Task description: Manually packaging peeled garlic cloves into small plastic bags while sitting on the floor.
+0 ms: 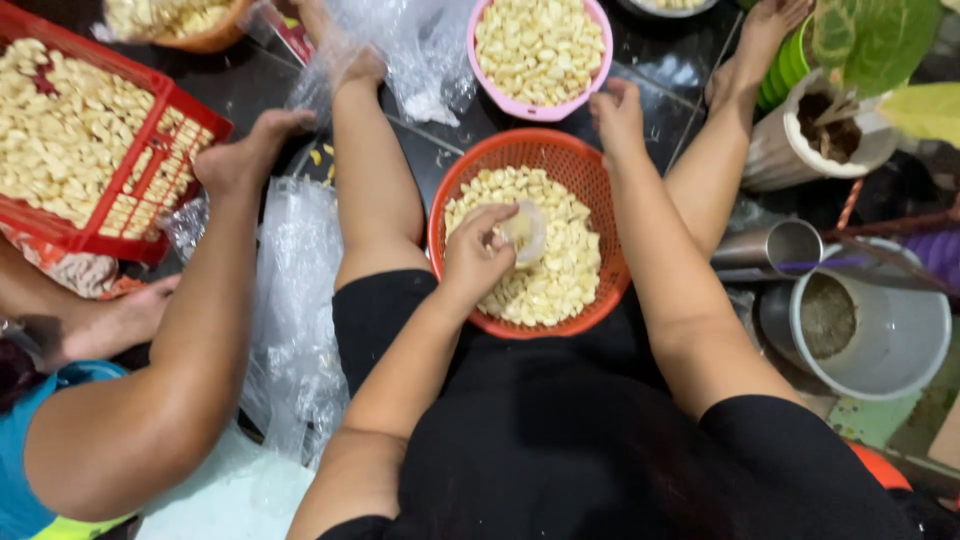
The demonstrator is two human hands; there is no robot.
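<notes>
Orange basket [590,180] of peeled garlic cloves [560,270] sits between the knees. Left hand [475,255] pinches a small translucent cup [527,232], fingers curled around its rim, just above the cloves. Right hand [618,115] seems to grip the far rim, fingers hidden. Tilting could spill cloves over the rim.

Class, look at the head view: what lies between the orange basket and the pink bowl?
In the head view, the person's right hand grips the far rim of the orange basket, just short of the pink bowl; otherwise dark floor.
</notes>
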